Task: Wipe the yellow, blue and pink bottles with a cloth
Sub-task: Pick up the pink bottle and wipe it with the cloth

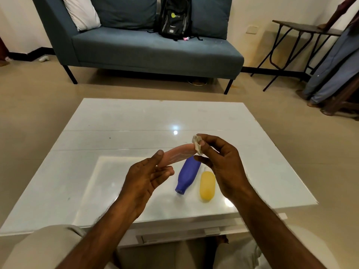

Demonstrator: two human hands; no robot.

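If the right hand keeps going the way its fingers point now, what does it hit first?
Most likely the pink bottle: the right hand points left with the cloth already at that bottle's far end. Depth is unclear from one view.

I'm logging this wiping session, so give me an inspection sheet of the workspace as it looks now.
Surface: white glossy table, reflections on it.
Job's things: pink bottle held above the table; blue bottle and yellow bottle lying side by side; cloth at the pink bottle's far end.
Clutter: nothing seen.
Grippers: left hand grips the pink bottle; right hand pinches the cloth.
Cables: nothing seen.
Surroundings: sofa, backpack, folding table.
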